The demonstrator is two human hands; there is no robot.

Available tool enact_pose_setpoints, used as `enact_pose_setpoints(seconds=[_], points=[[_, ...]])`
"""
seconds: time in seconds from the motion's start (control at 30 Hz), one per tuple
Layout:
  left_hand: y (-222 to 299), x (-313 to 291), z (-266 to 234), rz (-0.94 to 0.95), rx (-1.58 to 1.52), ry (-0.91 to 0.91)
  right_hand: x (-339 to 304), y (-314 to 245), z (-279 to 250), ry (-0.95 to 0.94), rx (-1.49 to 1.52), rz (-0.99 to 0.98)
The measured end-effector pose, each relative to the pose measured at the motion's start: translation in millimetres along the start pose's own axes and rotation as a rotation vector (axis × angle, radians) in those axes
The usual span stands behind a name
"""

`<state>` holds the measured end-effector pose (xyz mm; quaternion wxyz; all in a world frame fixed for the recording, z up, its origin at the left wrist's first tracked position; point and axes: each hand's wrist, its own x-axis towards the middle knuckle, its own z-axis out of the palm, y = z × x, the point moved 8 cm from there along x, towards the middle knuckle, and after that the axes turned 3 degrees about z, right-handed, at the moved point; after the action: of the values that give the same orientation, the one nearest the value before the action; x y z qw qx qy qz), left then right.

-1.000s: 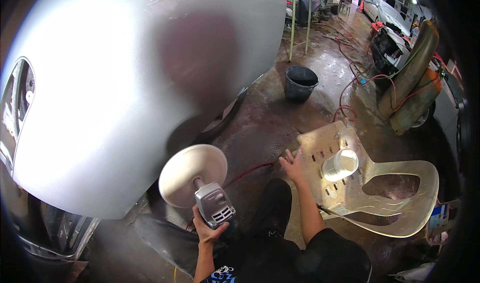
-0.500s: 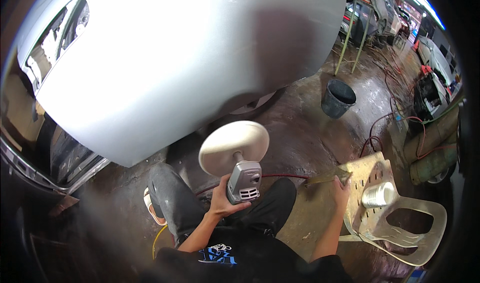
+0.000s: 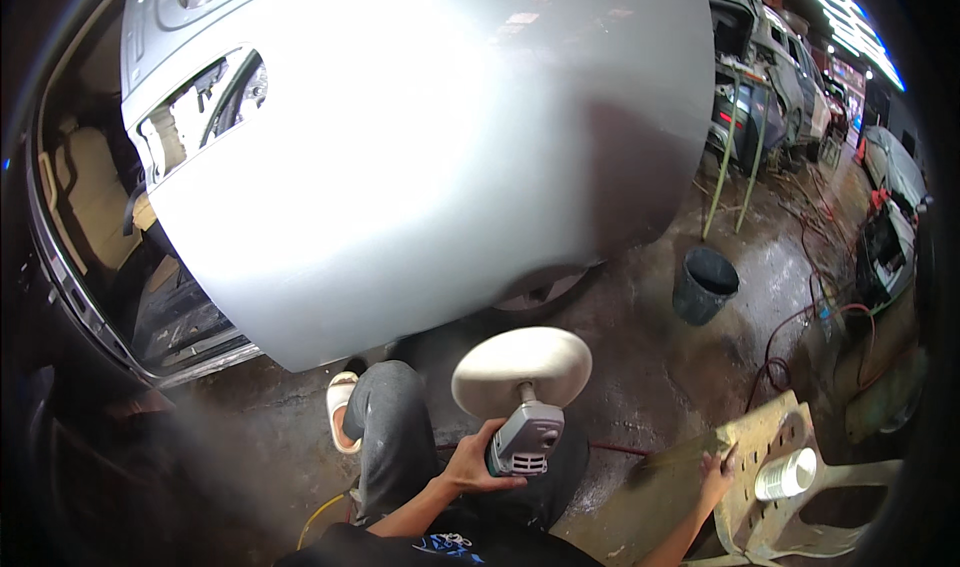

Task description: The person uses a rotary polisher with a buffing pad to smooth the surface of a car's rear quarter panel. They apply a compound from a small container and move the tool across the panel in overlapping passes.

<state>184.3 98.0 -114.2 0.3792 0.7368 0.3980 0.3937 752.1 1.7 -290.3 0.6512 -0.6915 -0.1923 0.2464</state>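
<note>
A polisher (image 3: 530, 435) with a grey head and a broad white round pad (image 3: 522, 372) is in my left hand (image 3: 478, 464), whose fingers wrap round its body. The pad points up toward a silver car panel (image 3: 420, 207), apart from it. My right hand (image 3: 715, 482) rests at the edge of a worn, yellowish plastic chair (image 3: 765, 507), with fingers that look spread. On the slotted seat, just beyond that hand, stands a white tub (image 3: 785, 475).
A black bucket (image 3: 705, 285) stands on the wet floor near a thin green metal stand (image 3: 740, 157). Hoses (image 3: 775, 352) trail on the right. An open car doorway (image 3: 150, 267) lies at left. Other cars (image 3: 785, 77) are farther back.
The view has tilted up, so the panel, bucket and chair sit lower in the picture. My left hand still holds the polisher. The fingers of my right hand look more spread at the chair's edge.
</note>
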Motion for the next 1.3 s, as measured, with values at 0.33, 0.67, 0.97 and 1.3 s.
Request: enact_pose_setpoints(seconds=[0.33,0.67,0.97,1.3], points=[[-3.7,18.9,6.9,0.055,-0.079,-0.127,14.2,0.4,-3.0,-0.037,0.033,-0.059],[-27.0,25.5,64.3,0.095,-0.080,-0.507,-17.0,-22.7,2.7,0.056,0.026,0.003],[-54.6,67.5,90.9,0.059,-0.275,-0.720,-50.0,-75.8,27.1,0.354,-0.769,-0.120],[-94.8,132.2,111.5,-0.054,-0.520,-0.746,-35.0,-92.7,24.4,0.421,-1.154,0.276]])
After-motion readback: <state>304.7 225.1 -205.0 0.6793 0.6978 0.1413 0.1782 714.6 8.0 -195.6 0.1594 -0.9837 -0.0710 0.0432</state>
